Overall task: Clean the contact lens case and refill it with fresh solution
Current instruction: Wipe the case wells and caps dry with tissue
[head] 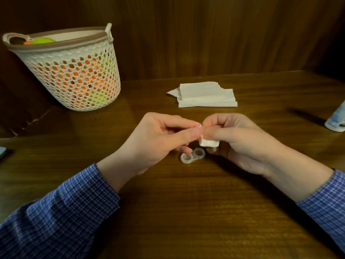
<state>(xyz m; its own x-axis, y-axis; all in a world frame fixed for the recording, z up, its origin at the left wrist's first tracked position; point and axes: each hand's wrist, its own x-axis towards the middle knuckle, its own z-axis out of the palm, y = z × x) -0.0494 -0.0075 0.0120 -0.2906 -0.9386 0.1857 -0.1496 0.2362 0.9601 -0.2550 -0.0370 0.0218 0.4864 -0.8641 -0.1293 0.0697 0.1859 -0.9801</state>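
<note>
A perforated white basket (74, 71) stands far left on the glossy wooden counter (186, 212). The left hand (156, 141), fingers curled, and the right hand (240, 141) together pinch a small folded white tissue (208, 142). Just below them lies the clear lens case (192, 155), uncapped, its long axis left-right, tilted slightly. Folded napkins (205, 95) lie beyond; a white bottle (337, 118) sits far right.
</note>
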